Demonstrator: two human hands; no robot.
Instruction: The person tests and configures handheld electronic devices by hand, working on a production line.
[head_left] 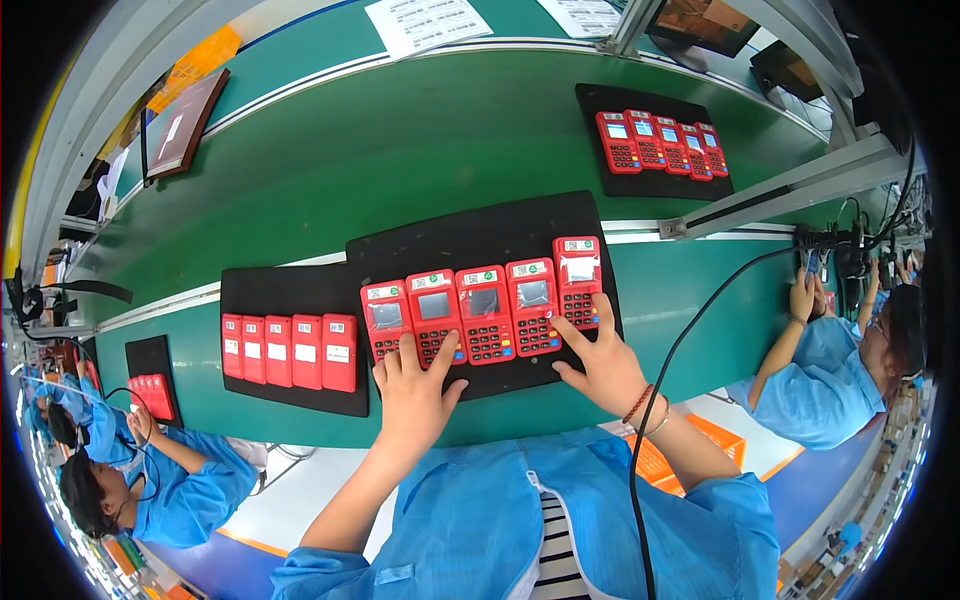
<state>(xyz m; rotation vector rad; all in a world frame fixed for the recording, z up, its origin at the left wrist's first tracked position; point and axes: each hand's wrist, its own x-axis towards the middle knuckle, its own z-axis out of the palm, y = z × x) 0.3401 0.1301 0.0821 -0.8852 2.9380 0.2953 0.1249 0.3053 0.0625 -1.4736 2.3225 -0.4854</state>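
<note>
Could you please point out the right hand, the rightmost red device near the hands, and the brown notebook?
Right hand (609, 364): head view, on its back.
Rightmost red device (579, 271): head view, on the screen.
Brown notebook (192, 122): head view, on the cover.

The left hand (414, 397) hides lower parts of 2 red terminals (434, 305).

Glossy red plastic terminals (484, 312); matt black mat (470, 238).

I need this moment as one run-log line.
black rectangular mat: five face-up red keypad terminals | left hand: at two leftmost | right hand: at rightmost
</note>
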